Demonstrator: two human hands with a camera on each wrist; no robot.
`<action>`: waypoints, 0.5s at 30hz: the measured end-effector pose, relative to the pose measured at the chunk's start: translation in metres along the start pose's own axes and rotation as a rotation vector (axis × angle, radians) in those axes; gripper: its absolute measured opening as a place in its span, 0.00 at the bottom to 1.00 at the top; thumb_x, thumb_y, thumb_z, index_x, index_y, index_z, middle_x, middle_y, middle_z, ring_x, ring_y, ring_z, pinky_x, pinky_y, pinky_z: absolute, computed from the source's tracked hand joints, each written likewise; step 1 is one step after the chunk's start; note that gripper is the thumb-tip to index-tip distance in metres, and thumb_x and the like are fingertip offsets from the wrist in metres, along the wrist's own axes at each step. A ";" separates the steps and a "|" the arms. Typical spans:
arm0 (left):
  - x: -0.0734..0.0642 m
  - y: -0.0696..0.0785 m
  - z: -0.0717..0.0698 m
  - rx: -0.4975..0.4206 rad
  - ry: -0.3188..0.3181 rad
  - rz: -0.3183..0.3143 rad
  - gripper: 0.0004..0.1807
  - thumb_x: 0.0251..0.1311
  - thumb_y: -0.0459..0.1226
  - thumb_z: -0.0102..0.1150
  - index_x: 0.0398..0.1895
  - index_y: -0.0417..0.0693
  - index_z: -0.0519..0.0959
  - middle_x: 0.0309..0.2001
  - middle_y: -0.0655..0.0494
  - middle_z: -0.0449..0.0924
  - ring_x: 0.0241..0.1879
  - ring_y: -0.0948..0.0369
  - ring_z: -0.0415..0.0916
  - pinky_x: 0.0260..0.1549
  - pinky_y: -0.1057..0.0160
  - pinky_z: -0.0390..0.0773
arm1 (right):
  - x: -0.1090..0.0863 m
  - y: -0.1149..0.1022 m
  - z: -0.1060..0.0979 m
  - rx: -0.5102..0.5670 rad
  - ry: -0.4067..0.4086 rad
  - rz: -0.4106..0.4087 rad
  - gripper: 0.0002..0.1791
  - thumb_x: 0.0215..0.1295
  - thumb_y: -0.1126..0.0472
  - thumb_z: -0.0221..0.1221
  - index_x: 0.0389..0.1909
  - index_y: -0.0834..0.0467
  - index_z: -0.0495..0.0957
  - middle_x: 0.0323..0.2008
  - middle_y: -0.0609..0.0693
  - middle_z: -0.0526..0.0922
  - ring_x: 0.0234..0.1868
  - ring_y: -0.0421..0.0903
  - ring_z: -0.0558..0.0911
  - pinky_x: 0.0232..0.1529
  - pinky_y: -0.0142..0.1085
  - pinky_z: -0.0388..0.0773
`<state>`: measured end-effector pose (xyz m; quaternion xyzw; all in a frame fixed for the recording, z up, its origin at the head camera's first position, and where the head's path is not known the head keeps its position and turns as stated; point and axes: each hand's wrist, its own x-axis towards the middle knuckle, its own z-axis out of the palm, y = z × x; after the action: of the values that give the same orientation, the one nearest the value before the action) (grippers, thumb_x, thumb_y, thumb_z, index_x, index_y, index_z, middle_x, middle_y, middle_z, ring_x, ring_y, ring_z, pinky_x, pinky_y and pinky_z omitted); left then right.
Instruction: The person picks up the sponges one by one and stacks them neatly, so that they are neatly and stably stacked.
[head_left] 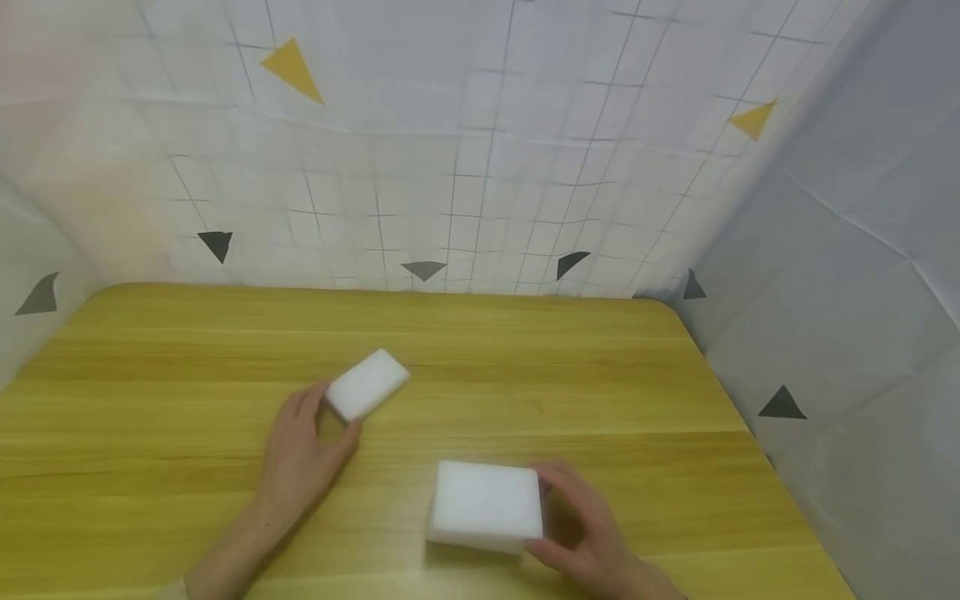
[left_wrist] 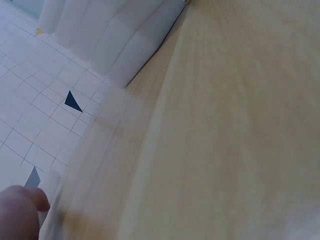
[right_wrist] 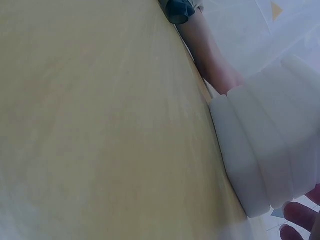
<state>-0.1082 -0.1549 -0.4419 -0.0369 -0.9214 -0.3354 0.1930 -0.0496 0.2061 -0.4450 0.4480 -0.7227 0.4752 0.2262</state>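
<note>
A stack of several white sponge blocks (head_left: pixel 487 500) stands on the table near its front, its layers plain in the right wrist view. My right hand (head_left: pixel 588 529) holds the right side of this stack, thumb at the front corner and fingers at the back. Farther back and to the left lies a single white sponge block (head_left: pixel 369 383), turned at an angle. My left hand (head_left: pixel 300 454) grips its near left end between thumb and fingers. In the left wrist view only a finger (left_wrist: pixel 22 210) shows at the lower left.
The wood-grain table (head_left: pixel 562 392) has rounded far corners. Behind it hangs a white sheet (head_left: pixel 420 183) with grid lines and yellow and dark triangles. A grey-white sheet (head_left: pixel 847 350) borders the right side.
</note>
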 end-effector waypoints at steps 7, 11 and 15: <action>-0.001 0.000 0.003 -0.089 0.046 0.120 0.35 0.48 0.38 0.76 0.61 0.39 0.75 0.54 0.40 0.77 0.51 0.42 0.78 0.47 0.38 0.81 | 0.002 -0.001 0.000 -0.004 -0.001 -0.004 0.36 0.58 0.56 0.70 0.59 0.76 0.70 0.52 0.59 0.79 0.49 0.46 0.77 0.50 0.34 0.77; -0.002 0.000 0.004 -0.121 0.084 0.217 0.35 0.44 0.38 0.78 0.58 0.38 0.77 0.53 0.42 0.79 0.50 0.44 0.80 0.45 0.40 0.83 | 0.006 -0.003 0.000 -0.006 0.006 -0.020 0.35 0.59 0.56 0.70 0.58 0.77 0.70 0.52 0.59 0.79 0.49 0.46 0.77 0.50 0.33 0.76; -0.004 0.001 0.005 -0.128 0.107 0.316 0.36 0.40 0.39 0.78 0.56 0.38 0.78 0.53 0.44 0.80 0.50 0.46 0.80 0.47 0.44 0.83 | 0.012 -0.008 0.000 -0.009 0.009 -0.037 0.34 0.60 0.56 0.69 0.57 0.77 0.71 0.52 0.60 0.79 0.49 0.47 0.78 0.51 0.32 0.76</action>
<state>-0.1060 -0.1503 -0.4464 -0.1755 -0.8693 -0.3601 0.2895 -0.0485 0.2001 -0.4324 0.4582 -0.7155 0.4695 0.2402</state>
